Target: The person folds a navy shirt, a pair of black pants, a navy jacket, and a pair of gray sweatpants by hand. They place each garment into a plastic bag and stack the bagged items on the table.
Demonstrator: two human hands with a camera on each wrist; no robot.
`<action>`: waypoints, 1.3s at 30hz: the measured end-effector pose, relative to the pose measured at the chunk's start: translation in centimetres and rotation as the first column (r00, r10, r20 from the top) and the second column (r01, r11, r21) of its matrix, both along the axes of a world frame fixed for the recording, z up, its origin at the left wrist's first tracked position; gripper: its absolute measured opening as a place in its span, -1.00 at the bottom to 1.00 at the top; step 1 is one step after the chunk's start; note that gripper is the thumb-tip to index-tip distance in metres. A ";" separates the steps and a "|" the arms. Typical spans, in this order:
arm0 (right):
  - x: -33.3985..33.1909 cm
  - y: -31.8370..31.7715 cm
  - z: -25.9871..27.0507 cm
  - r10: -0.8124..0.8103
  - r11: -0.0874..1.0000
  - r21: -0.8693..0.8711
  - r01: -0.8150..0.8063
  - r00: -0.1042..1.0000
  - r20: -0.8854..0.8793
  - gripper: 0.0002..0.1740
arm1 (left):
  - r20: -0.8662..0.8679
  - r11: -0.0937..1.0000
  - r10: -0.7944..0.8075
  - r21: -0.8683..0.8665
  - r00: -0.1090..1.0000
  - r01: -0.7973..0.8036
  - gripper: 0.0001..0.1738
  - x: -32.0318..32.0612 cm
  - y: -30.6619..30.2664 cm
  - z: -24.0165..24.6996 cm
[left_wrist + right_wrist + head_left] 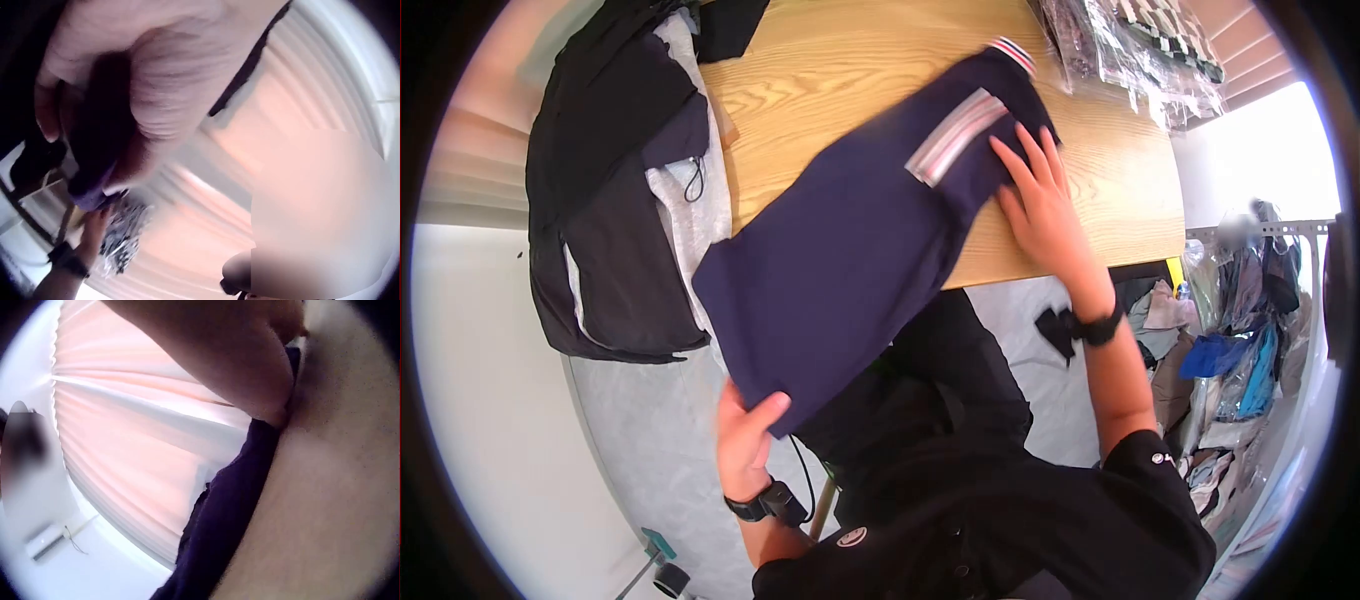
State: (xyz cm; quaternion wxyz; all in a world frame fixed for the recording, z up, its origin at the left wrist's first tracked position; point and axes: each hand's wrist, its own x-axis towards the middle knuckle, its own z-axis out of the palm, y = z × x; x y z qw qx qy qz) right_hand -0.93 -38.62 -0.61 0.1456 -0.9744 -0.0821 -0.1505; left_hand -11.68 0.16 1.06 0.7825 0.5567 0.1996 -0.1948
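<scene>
A folded navy garment slants across the table's near edge in the head view, its lower end out over the person's lap. It has a striped ribbed trim at its far end and a pale striped band near it. My left hand pinches the near left corner, thumb on top; the left wrist view shows the dark cloth between thumb and fingers. Over the far right part, my right hand rests with fingers spread and fairly straight. The right wrist view shows navy cloth beside that hand.
A pile of black and grey clothes sits at the left of the wooden table. Clear plastic packaged clothing lies at the far right. Bagged garments fill a rack on the right.
</scene>
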 end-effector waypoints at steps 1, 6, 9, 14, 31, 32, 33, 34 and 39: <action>1.8 -0.3 -0.4 -0.009 0.999 0.036 0.008 0.999 0.034 -0.40 | 0.001 0.993 -0.085 -0.086 0.996 0.085 -0.28 -0.6 -0.9 0.3; 2.3 0.8 2.6 -0.042 0.955 0.296 -0.012 0.984 0.175 -0.47 | 0.257 0.813 -0.572 0.046 0.779 0.581 -0.37 -1.6 -8.7 0.1; -5.3 2.4 3.1 -0.080 0.864 0.502 0.035 0.995 0.067 -0.74 | 0.385 0.710 -0.691 0.203 0.612 0.674 -0.53 -1.0 -12.9 -0.8; -12.5 1.9 2.8 0.063 0.947 0.312 -0.081 0.996 0.067 -0.51 | 0.665 0.756 -0.631 0.414 0.399 0.507 -0.68 -1.2 -16.8 1.3; -11.3 3.7 1.8 0.445 0.654 0.561 -0.507 0.858 0.257 -0.90 | 0.455 0.800 -0.192 0.586 0.870 -0.130 -0.64 -2.6 -10.6 -6.0; -11.4 3.5 1.9 0.438 0.644 0.571 -0.510 0.857 0.272 -0.90 | 0.536 0.686 -0.347 0.705 0.769 -0.182 -0.53 -2.4 -10.3 -5.6; -11.6 3.3 1.9 0.431 0.633 0.580 -0.512 0.856 0.285 -0.90 | 0.569 0.557 -0.505 0.789 0.649 -0.259 -0.43 -2.3 -10.2 -5.3; -11.7 3.2 1.9 0.429 0.634 0.580 -0.512 0.857 0.287 -0.90 | 0.570 0.558 -0.506 0.789 0.647 -0.258 -0.43 -2.2 -10.3 -5.3; -12.8 2.4 1.8 0.448 0.569 0.623 -0.536 0.838 0.311 -0.93 | 0.804 0.638 -0.447 0.594 0.392 -0.490 -0.69 -1.5 -9.6 -3.3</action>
